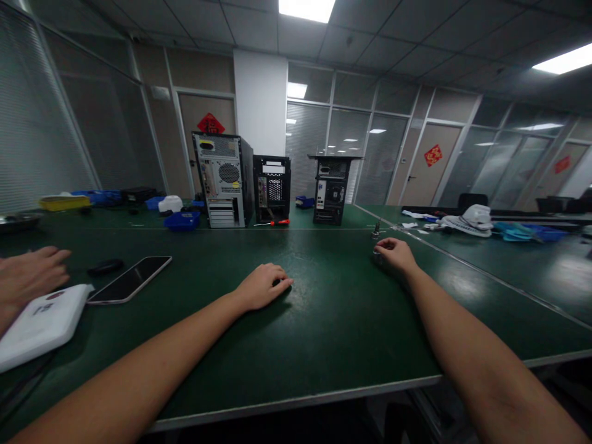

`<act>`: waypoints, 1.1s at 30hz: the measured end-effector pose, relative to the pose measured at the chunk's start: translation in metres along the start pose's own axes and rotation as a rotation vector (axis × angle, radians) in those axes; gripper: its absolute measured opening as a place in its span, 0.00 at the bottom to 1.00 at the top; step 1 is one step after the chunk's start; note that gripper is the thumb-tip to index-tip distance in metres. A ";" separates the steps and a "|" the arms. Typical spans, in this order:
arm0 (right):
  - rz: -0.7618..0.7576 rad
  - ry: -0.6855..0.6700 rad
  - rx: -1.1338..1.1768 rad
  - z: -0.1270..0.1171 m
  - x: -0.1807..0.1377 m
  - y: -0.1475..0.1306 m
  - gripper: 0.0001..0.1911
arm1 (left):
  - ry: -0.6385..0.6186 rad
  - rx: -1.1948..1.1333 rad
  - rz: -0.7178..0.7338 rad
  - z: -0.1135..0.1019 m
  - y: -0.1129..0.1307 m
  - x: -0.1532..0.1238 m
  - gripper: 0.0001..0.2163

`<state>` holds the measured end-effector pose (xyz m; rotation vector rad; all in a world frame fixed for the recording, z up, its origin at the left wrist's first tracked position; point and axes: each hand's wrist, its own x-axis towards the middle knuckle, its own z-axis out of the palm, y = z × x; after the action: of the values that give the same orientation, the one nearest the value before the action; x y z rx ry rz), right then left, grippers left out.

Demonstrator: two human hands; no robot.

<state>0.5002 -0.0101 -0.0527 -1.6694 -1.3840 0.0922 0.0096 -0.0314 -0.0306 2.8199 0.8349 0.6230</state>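
Observation:
My left hand (263, 287) rests palm down on the green table (324, 333). Its fingers are loosely curved, the thumb is apart from them, and nothing shows in its grasp. Farther right, my right hand (396, 254) is closed in a pinch at the tabletop. A small shiny metal piece (377, 252) shows at its fingertips, partly hidden, its kind too small to make out. Just beyond those fingers stands another small metal part (375, 230), narrow and upright.
Three computer cases (230, 169) stand at the back, with a red screwdriver (280, 222) before them. Left are a blue bin (182, 221), a phone (134, 280), a white box (44, 320) and another person's hand (34, 274). White caps (476, 219) lie at right.

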 end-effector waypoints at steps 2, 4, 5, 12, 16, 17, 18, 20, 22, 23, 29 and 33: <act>-0.004 -0.008 0.000 0.000 0.001 0.001 0.16 | -0.001 -0.004 -0.002 0.000 0.000 0.000 0.20; -0.008 -0.014 -0.004 0.000 0.000 0.001 0.16 | 0.002 -0.007 -0.005 -0.001 0.001 0.000 0.20; -0.009 -0.015 -0.005 -0.001 0.000 0.000 0.16 | 0.002 -0.008 -0.006 -0.001 0.001 -0.001 0.20; -0.007 -0.059 0.015 -0.001 0.002 0.002 0.16 | 0.000 -0.003 -0.005 -0.002 0.002 -0.001 0.20; 0.017 -0.054 0.019 -0.001 0.003 0.004 0.15 | -0.004 -0.004 -0.004 -0.003 0.003 -0.001 0.20; 0.019 -0.051 0.019 -0.001 0.003 0.004 0.14 | -0.006 -0.006 -0.006 -0.004 0.003 -0.001 0.20; 0.017 -0.052 0.020 -0.001 0.003 0.004 0.14 | -0.008 -0.008 -0.009 -0.004 0.004 -0.001 0.20; 0.009 -0.057 0.034 -0.001 0.002 0.003 0.14 | -0.010 -0.010 -0.014 -0.005 0.004 -0.001 0.20; 0.008 -0.067 0.063 0.000 0.001 0.002 0.15 | -0.010 -0.009 -0.014 -0.005 0.004 -0.001 0.20; 0.011 -0.069 0.077 0.000 0.000 0.001 0.15 | -0.009 -0.006 -0.012 -0.004 0.004 -0.001 0.20; -0.014 -0.076 0.098 -0.001 -0.002 -0.003 0.17 | -0.003 0.005 0.000 -0.002 0.002 0.000 0.20; 0.030 -0.086 0.056 -0.003 -0.005 -0.006 0.18 | 0.002 0.002 0.005 -0.001 0.002 0.000 0.20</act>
<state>0.4958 -0.0161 -0.0486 -1.6564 -1.4074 0.2211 0.0100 -0.0326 -0.0293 2.8243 0.8291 0.6260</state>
